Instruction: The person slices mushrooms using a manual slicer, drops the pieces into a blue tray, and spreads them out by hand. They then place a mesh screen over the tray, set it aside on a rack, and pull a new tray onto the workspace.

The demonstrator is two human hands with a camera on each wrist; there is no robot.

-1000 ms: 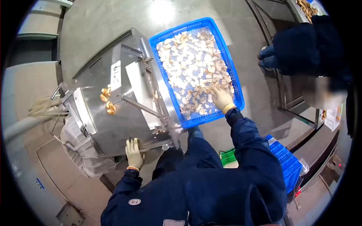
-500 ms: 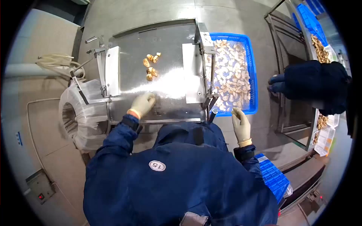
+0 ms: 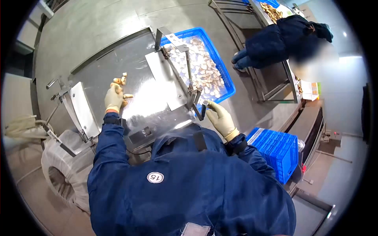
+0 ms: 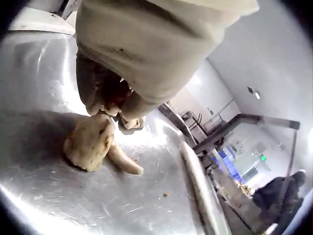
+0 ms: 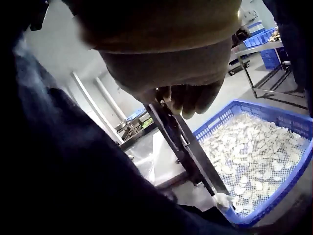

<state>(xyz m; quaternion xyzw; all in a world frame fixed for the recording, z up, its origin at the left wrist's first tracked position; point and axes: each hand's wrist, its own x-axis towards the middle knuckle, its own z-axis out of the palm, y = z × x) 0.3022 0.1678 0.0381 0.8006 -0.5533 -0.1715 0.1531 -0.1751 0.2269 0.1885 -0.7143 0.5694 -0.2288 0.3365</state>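
Observation:
My gloved left hand (image 3: 113,98) is low over the steel table (image 3: 138,63), fingers curled around a brown piece (image 4: 117,93), mostly hidden by the glove. Beside its fingertips lie a thick, pale mushroom piece (image 4: 90,142) with brown spots and a thinner curved piece (image 4: 124,160). More brownish pieces (image 3: 120,80) lie just past the hand in the head view. My gloved right hand (image 3: 221,120) is at the table's right corner, fingertips right at the end of a dark lever handle (image 3: 204,105), thumb apart from the fingers.
A blue basket (image 3: 226,74) with many pale slices stands beyond the table's right side. White boards (image 3: 164,80) and metal arms flank the tabletop. Another person (image 3: 267,43) stands at a far bench. Blue crates (image 3: 275,153) are behind my right arm.
My right hand has left the slices in the basket and come to the lever handle. My left hand has moved from the table's near edge forward onto the loose pieces and gripped one.

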